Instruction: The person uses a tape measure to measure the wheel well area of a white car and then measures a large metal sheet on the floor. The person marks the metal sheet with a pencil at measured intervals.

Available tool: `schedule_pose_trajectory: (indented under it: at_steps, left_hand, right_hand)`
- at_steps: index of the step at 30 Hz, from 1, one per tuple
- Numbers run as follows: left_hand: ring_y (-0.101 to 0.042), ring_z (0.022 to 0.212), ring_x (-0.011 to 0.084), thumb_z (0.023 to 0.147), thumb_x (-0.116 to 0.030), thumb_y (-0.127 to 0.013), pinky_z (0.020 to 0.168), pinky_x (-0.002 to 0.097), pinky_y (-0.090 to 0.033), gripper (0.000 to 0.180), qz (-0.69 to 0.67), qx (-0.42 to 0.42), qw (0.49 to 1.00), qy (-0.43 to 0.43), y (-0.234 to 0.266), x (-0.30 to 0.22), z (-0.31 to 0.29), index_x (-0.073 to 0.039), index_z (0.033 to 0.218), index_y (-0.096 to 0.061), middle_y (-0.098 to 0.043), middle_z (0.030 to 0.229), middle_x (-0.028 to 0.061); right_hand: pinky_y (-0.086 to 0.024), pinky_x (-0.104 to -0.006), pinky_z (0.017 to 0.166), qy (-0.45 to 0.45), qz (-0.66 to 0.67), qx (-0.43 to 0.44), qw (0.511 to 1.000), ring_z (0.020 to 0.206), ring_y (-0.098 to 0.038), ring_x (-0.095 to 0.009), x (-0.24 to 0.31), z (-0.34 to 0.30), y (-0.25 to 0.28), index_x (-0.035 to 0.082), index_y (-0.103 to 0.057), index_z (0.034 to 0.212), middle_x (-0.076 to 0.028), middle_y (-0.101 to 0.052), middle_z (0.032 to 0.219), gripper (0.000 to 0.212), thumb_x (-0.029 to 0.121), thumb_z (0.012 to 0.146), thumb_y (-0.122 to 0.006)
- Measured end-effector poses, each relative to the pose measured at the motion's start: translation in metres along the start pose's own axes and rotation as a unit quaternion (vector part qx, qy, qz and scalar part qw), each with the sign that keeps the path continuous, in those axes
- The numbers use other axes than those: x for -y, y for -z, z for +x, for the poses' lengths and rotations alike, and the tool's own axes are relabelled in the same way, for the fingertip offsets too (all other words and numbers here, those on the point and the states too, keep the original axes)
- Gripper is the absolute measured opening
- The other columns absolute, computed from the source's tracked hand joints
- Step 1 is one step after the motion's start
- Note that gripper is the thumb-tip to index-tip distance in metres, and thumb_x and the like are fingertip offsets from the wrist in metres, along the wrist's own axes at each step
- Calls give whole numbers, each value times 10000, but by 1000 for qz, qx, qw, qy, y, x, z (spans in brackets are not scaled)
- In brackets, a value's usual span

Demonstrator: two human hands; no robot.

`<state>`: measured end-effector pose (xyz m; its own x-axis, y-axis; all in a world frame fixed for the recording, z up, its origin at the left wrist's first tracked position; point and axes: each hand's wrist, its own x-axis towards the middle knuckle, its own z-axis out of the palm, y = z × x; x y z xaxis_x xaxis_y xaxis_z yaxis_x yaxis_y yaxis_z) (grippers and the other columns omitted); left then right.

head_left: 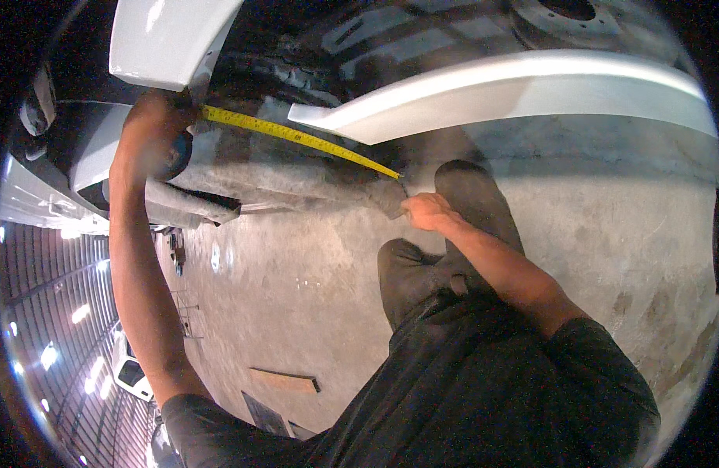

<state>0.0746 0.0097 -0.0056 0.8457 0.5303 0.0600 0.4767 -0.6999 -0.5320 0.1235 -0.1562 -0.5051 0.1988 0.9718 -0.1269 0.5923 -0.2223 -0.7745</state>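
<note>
A yellow tape measure is pulled out between my two hands, its blade slanting down to the right. My left hand is raised at the lower edge of a white vehicle panel, closed around the tape's left end. Its fingers are partly hidden, and whether the case sits in that hand does not show clearly. My right hand is lower, in front of my knee, its fingers pinched at the tape's other end. There the blade thins to a dark line. A curved white panel edge lies beyond the tape.
Dark underbody parts and a round hub-like disc show past the panels. A grey, rough-surfaced long piece lies below the tape. On the concrete floor rest a wooden board and a dark flat panel. A white vehicle stands farther off.
</note>
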Motion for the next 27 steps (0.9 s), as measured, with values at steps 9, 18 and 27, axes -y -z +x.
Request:
schedule_pose_trajectory:
  at_steps: [9,18,27]
  left_hand:
    - [-671,772,335,775,-290,-680,716,411,-519,284,34,-15,999,-28,0,2,6,-41,908,-719,-688,836,178]
    - [-664,777,354,777,-272,-675,710,423,-521,256,17,25,1000,-4,-4,8,9,-54,904,-717,-681,843,182]
    - [-671,771,355,762,-259,-692,700,426,-525,240,16,5,999,-49,-3,11,8,-57,891,-718,-689,832,162]
  right_hand:
    - [-484,-494,813,15,-14,-9,1000,962,-620,-375,-2,2,-2,131,-664,1006,-168,-665,974,245,207,816,-530]
    - [-483,-488,828,11,-22,-2,1000,978,-617,-366,1,2,-3,141,-664,1021,-165,-668,990,235,200,834,-533]
    - [-506,-497,796,29,-18,-20,999,942,-633,-384,0,0,-1,115,-644,962,-173,-666,974,210,187,776,-580]
